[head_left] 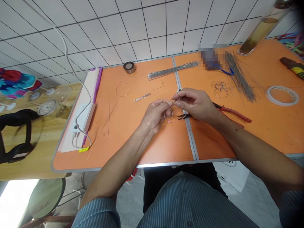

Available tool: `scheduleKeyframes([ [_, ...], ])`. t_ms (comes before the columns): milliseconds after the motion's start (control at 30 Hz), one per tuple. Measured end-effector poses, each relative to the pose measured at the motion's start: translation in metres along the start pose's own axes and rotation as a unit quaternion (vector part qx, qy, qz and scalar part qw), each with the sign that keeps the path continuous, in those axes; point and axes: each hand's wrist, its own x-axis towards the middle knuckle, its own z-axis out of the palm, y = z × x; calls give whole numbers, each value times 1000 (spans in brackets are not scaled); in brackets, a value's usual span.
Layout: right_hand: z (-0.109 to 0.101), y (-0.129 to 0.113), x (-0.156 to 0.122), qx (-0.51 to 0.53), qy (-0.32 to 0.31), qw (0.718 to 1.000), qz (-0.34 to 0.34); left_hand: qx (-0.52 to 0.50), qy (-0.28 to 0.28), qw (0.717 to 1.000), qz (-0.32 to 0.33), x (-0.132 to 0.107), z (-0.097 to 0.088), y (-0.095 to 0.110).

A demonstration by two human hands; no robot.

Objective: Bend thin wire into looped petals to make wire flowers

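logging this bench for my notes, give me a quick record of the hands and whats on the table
left hand: fingertips pinch a thin wire
right hand: fingertips pinch the same thin wire, above red-handled pliers
table: orange-topped table
near the hands: bundle of straight wires, wire flower shape
farther out: wire ring, white tape roll

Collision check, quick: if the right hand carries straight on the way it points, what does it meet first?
Most likely the left hand: the right hand points across at it, with only the fine wire pinched between them. Depth is hard to judge from this view.
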Motion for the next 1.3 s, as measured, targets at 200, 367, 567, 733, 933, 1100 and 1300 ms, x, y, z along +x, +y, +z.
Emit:
scheduleKeyframes([
  [200, -2, -2, -4, -125, 16, 987, -104, 35, -12, 997, 61, -3, 1, 1],
  [367, -3, 1, -6, -155, 50, 980, -115, 46, -7, 996, 73, -7, 2, 7],
  [567, -5, 5, -8, -167, 55, 979, -99, 83, 16, 991, 105, -8, 3, 9],
  [733, -4, 1, -7, -164, 52, 979, -104, 96, 15, 988, 120, -8, 3, 10],
  [933, -2, -5, -7, -164, 26, 979, -119, 93, 0, 993, 66, -7, 1, 11],
  [1100, -2, -2, -7, -188, 18, 972, -142, 108, 19, 991, 71, -6, 2, 9],
  [1300, -4, 3, -5, -232, 11, 946, -225, 134, 18, 985, 108, -7, 2, 7],
])
